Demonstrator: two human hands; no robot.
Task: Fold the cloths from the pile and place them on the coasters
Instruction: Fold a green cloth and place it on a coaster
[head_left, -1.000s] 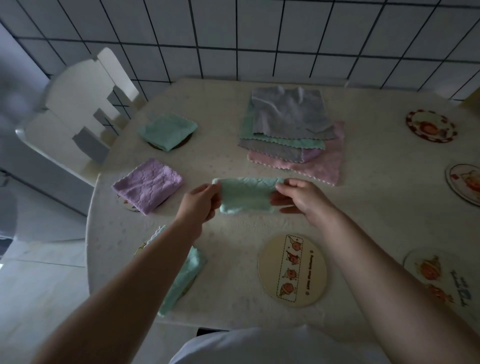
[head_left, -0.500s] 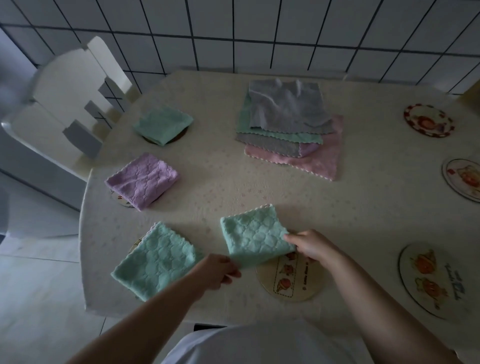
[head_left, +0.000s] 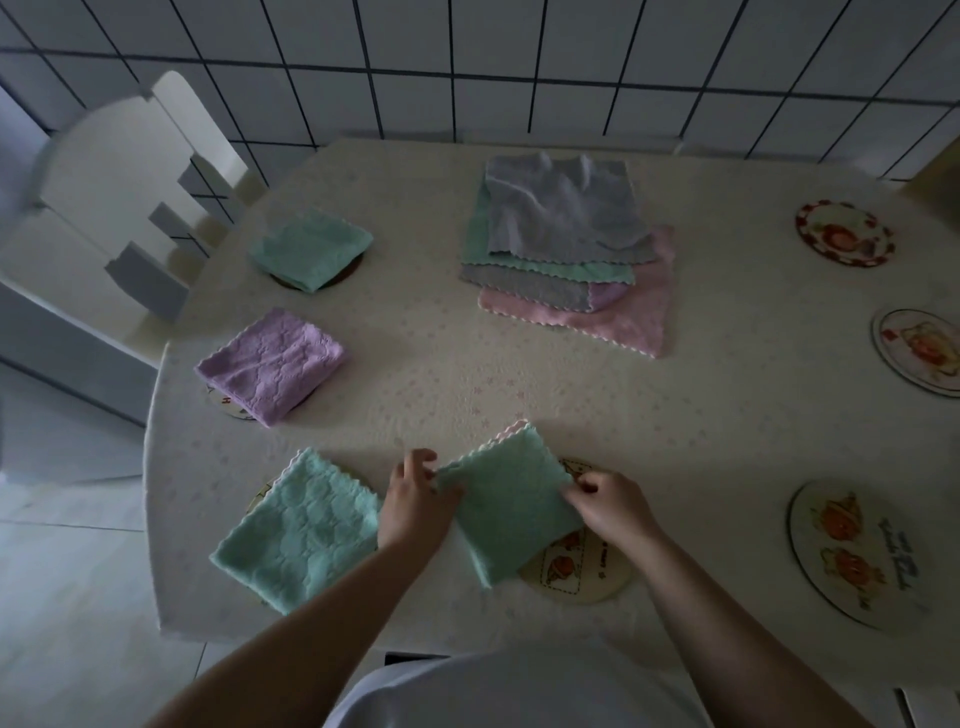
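Folded green cloth: lies near the bench's front edge, a small square turned cornerwise, half over the front coaster and overhanging it toward the left.
Hands: the left hand pinches the cloth's left corner, the right hand pinches its right corner; the two sit apart with the cloth between them.
Step in hand: setting this cloth down on its coaster (my reading, as it sits off-centre).
Next move: likely a small shift rightward so the square covers the coaster, then letting go of both corners.
Look of the cloth: pale mint, quilted texture, scalloped pale trim along the far edges, layers lying flat.
Already placed: green cloth at the front left corner, purple cloth and another green one along the left edge.
Pile: grey, green and pink cloths, unfolded, toward the back edge.
Bare coasters: several down the right edge.
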